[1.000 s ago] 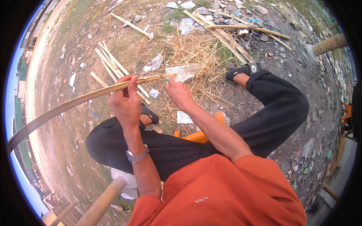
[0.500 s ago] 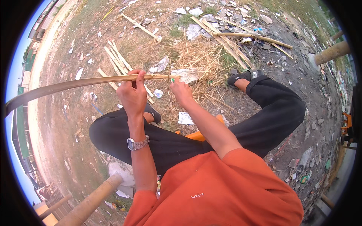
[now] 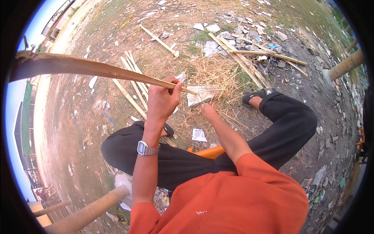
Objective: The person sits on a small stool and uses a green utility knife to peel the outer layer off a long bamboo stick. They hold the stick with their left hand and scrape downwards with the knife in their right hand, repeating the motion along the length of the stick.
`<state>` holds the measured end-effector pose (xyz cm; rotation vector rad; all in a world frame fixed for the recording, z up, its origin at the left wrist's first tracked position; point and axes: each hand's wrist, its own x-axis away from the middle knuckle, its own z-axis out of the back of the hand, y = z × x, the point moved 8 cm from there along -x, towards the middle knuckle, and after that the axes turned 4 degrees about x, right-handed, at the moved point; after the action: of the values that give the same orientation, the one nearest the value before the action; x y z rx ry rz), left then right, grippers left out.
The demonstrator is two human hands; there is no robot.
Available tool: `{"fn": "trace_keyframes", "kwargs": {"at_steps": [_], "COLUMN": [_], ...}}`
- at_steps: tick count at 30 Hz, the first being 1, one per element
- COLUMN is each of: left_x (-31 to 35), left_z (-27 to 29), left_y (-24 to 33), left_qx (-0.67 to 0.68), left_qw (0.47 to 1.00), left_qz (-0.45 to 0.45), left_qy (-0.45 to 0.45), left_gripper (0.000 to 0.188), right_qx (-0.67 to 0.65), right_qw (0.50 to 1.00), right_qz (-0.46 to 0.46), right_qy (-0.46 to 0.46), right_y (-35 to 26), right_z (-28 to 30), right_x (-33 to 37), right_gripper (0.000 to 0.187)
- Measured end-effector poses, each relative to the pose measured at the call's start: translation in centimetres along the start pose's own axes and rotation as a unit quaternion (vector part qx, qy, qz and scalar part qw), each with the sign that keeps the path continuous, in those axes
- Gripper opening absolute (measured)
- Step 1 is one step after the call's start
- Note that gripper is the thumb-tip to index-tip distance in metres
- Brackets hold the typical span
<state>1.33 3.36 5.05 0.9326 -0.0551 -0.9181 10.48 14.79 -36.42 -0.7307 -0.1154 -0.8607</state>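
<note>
A long bamboo strip (image 3: 97, 68) is gripped by my left hand (image 3: 163, 102), its fingers closed round it close to the thin end. From there the strip slants up and away to the left edge, wide at that end. My right hand (image 3: 209, 112) is closed on a small knife (image 3: 203, 103) with a green handle. Its thin blade points up toward the strip's tip; I cannot tell whether the two touch. Just beyond the tip lies a pale, flat block (image 3: 196, 101) on the ground, partly under straw.
Straw and shavings (image 3: 222, 76) lie ahead of me. Split bamboo strips (image 3: 134, 76) rest at left, and more bamboo pieces (image 3: 243, 62) at far right among rubble. A printed paper (image 3: 199, 135) lies between my feet. Bamboo posts (image 3: 344, 65) stand on both sides.
My left hand has moved right and nearer with the strip, whose tip now slopes down and its far end up. My right hand has lowered, knife apart from the left hand.
</note>
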Motion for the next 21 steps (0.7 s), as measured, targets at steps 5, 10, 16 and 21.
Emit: {"fn": "trace_keyframes", "kwargs": {"at_steps": [5,10,16,21], "left_x": [-1.2,-1.4,-0.5,-0.5], "left_z": [1.0,1.4,0.7,0.4], "left_y": [-2.2,-3.0,-2.1,-0.8], "left_qx": [0.031,0.001,0.017,-0.007], "left_qw": [0.999,0.998,0.998,0.999], "left_qz": [0.022,0.068,0.064,0.042], "left_qy": [0.026,0.014,0.004,-0.013], "left_gripper": [0.011,0.011,0.01,0.01], "right_qx": [-0.131,-0.06,0.046,0.062], "right_qw": [0.991,0.998,0.999,0.998], "right_qz": [-0.035,-0.016,0.006,-0.024], "right_qy": [0.005,-0.008,-0.015,-0.005], "right_y": [-5.4,-5.9,-3.0,-1.6], "right_z": [3.4,2.7,0.5,1.7], "right_x": [1.7,0.2,-2.0,-4.7], "right_gripper": [0.048,0.044,0.039,0.039]}}
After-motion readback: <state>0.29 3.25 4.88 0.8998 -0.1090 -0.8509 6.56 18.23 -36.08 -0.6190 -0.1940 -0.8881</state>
